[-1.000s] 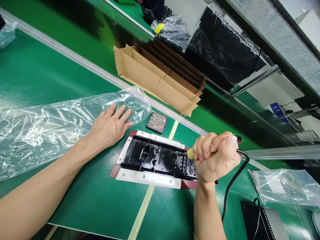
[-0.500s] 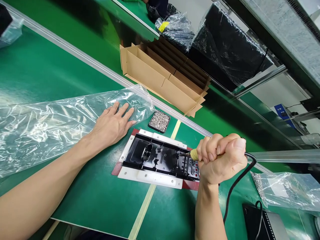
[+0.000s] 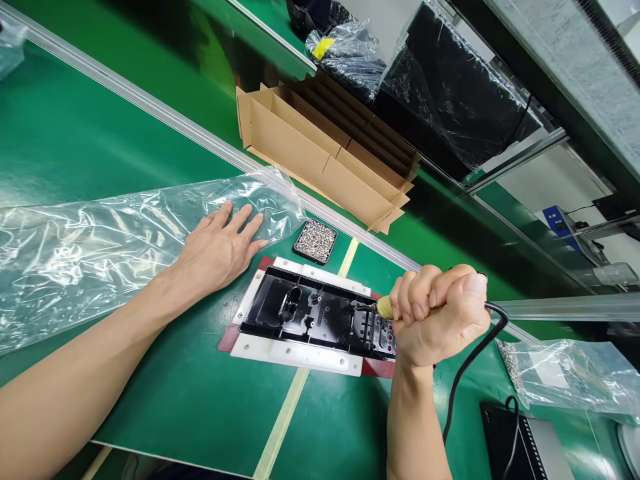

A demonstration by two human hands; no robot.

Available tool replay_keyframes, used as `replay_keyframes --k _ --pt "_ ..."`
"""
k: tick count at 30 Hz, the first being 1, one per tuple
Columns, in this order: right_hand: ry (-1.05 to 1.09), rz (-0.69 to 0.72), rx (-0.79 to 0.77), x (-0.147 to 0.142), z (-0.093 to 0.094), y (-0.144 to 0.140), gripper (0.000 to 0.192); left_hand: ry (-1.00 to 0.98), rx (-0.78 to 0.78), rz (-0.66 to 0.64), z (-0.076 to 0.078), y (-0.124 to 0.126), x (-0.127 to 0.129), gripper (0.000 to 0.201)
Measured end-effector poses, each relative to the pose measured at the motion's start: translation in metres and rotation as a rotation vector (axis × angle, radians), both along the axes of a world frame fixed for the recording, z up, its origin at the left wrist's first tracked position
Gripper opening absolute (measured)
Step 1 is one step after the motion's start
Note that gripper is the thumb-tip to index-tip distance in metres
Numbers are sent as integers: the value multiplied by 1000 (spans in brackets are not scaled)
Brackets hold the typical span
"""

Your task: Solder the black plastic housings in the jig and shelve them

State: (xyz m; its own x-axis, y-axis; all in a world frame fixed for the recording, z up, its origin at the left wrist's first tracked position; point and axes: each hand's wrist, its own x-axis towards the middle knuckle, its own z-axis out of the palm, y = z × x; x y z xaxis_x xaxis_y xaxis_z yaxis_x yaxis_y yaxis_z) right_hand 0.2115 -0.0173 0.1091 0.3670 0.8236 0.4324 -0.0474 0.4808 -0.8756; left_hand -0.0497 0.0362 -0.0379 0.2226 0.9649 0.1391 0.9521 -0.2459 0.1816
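Note:
My right hand (image 3: 440, 310) is wrapped round a soldering iron (image 3: 384, 307) with a yellowish collar and a black cord. The iron's metal tip points left and meets the black plastic panel (image 3: 327, 317), as far as I can see. This panel lies in a fixture with white blocks (image 3: 295, 353) and a red base (image 3: 229, 338); my fist hides its right end. With fingers spread, my left hand (image 3: 223, 243) rests flat on a clear plastic bag (image 3: 110, 247). Just right of that hand sits a small black tray (image 3: 315, 241) full of tiny metal pieces.
A cardboard divider (image 3: 320, 153) stands behind the metal rail (image 3: 150, 117). Black plastic-wrapped boxes (image 3: 445, 93) are at the back. To the right lie a clear bag of small metal pieces (image 3: 565, 373) and a black and grey device (image 3: 530, 443) with a cord across it.
The view has shifted slightly, moving everything a little to the left. Both hands keep their places: the left on the bag, the right with the soldering iron at the panel.

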Motion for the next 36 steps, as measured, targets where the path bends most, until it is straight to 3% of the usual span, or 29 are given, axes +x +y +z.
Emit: replay_keyframes --k 9,36 --pt "42 63 56 2 -2 1 43 20 -7 8 4 -1 2 71" --pt "31 35 8 2 -4 -1 44 49 8 3 4 0 1 69"
